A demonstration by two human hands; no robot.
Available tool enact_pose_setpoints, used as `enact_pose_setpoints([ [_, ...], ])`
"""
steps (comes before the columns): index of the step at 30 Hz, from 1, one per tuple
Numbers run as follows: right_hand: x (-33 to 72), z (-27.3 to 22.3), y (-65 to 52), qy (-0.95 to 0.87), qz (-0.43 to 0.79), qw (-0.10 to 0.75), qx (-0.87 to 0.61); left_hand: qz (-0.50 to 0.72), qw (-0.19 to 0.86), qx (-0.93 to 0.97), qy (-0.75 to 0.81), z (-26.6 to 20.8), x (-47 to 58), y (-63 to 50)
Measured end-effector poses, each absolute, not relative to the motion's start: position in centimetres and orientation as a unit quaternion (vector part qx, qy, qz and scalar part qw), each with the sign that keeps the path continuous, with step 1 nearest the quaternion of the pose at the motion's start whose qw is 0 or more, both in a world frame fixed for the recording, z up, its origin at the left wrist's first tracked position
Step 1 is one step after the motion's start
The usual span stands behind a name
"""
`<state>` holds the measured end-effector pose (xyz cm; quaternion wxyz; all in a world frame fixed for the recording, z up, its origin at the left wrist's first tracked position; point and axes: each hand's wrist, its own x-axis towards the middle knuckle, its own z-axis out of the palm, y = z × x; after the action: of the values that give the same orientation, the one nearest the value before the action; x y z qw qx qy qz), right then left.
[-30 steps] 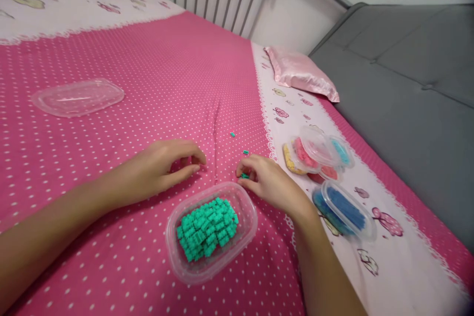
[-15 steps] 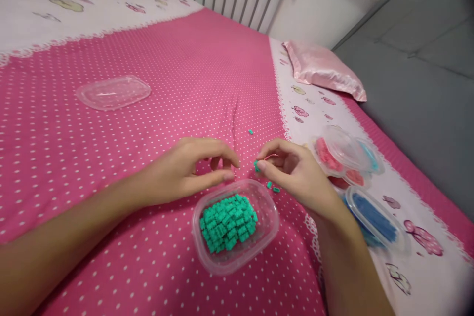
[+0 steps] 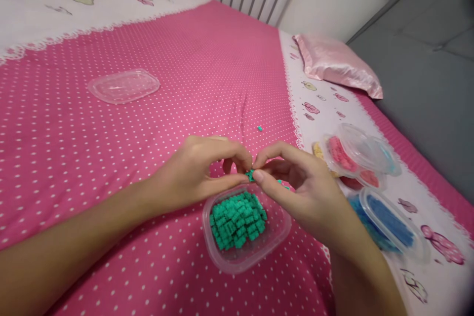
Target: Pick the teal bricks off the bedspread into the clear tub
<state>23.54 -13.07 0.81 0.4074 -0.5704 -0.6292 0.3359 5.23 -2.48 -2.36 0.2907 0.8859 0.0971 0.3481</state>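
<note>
My left hand (image 3: 211, 165) and my right hand (image 3: 296, 177) meet at the fingertips above the far rim of a clear plastic tub (image 3: 276, 237). Pinched between them is a small green toy brick piece (image 3: 251, 175), partly covered by the fingers. Both hands are closed on it. Inside the tub lies a heap of green toy bricks (image 3: 239, 219), many joined in clumps. Some loose green bricks (image 3: 283, 185) show on the bedspread, half hidden behind my right hand. Farther off lies one single green brick (image 3: 259, 129).
A clear lid (image 3: 124, 86) lies on the pink dotted bedspread (image 3: 207, 69) at the left. To the right are tubs of red pieces (image 3: 342, 154) and a tub of blue pieces (image 3: 388, 219). Beyond are a pink pillow (image 3: 336, 64) and a grey headboard (image 3: 425, 49).
My left hand has moved right to meet my right hand, and its fingers now close on the green piece my right hand was holding. The whole view has shifted slightly.
</note>
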Motion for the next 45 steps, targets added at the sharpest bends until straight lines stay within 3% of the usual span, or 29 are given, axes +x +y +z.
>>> enact_pose_setpoints([
  [14, 25.4, 2.7, -13.7, -0.667, 0.260, 0.327, -0.617, 0.290, 0.303, 0.905, 0.068, -2.1, 5.3, -2.9],
  [20, 26.3, 3.2, -14.1, -0.667, 0.225, 0.307, -0.641, 0.163, 0.126, 0.978, 0.036, -0.2, 5.5, -3.2],
  [28, 26.3, 4.1, -14.5, -0.689, 0.205, 0.310, -0.622, 0.175, -0.056, 0.982, 0.047, -0.3, 7.6, -4.8],
  [41, 25.5, 3.5, -14.0, -0.689, 0.211, 0.245, -0.648, 0.133, -0.076, 0.987, 0.055, 0.3, 7.6, -5.0],
  [45, 25.6, 3.1, -13.9, -0.688, 0.191, 0.237, -0.659, 0.124, -0.125, 0.982, 0.073, 0.4, 7.2, -5.1],
])
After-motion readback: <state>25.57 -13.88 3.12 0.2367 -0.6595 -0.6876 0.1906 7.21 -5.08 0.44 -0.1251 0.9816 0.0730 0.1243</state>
